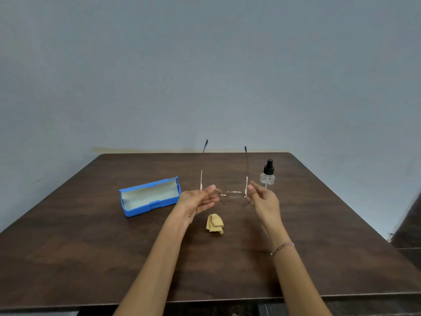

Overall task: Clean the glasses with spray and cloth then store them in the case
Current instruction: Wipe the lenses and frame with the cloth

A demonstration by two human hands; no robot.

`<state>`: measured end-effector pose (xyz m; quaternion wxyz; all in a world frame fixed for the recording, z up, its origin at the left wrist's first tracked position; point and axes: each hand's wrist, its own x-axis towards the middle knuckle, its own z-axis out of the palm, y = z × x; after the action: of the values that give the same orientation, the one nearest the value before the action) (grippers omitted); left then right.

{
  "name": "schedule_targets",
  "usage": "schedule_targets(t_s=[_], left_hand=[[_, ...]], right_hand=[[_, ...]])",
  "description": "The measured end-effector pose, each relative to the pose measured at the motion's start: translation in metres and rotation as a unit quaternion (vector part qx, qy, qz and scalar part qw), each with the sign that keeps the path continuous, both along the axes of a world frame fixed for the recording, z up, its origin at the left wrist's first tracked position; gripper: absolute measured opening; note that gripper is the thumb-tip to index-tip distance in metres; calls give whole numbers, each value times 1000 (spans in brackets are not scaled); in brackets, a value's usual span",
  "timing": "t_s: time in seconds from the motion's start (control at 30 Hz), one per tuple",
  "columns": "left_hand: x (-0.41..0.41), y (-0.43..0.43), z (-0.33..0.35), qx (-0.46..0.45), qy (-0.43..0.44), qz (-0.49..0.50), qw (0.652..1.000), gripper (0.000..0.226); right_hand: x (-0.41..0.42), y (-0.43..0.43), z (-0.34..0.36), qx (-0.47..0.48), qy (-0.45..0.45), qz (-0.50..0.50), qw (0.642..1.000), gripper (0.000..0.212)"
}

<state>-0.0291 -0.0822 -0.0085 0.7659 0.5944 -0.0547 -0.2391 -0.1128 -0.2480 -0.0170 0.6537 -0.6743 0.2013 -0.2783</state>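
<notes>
Thin gold-rimmed glasses (232, 193) hang above the table, lenses toward me and both temple arms pointing up and away. My left hand (197, 200) pinches the left end of the frame; my right hand (262, 198) pinches the right end. A folded tan cloth (214, 223) lies on the table just below the glasses. An open blue case (149, 197) with a pale lining rests to the left. A small clear spray bottle (268, 174) with a black nozzle stands behind my right hand.
The dark wooden table (91, 236) stands against a grey wall. Its right edge runs diagonally past the bottle, with a dark piece of furniture (410, 231) beyond it at the lower right.
</notes>
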Motion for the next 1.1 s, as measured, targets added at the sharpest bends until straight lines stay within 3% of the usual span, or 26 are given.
schedule_targets(t_s=[0.17,0.37,0.47,0.63,1.1], left_hand=[[-5,2,3,33,12,-16,999,44],[-5,1,-4,151,-46,89,984,56],[-3,0,-10,234,-88,137,959,56],[-9,-1,-7,340,-134,149,919,36],[-2,-2,-2,434,-152,118,880,51]], right_hand=[[3,-2,-10,36,-5,-44,998,23],[11,-9,-19,49,48,-48,996,17],[17,-6,-21,6,80,-39,996,16],[26,-5,-22,-99,135,-39,985,17],[24,-5,-18,-220,179,-42,958,19]])
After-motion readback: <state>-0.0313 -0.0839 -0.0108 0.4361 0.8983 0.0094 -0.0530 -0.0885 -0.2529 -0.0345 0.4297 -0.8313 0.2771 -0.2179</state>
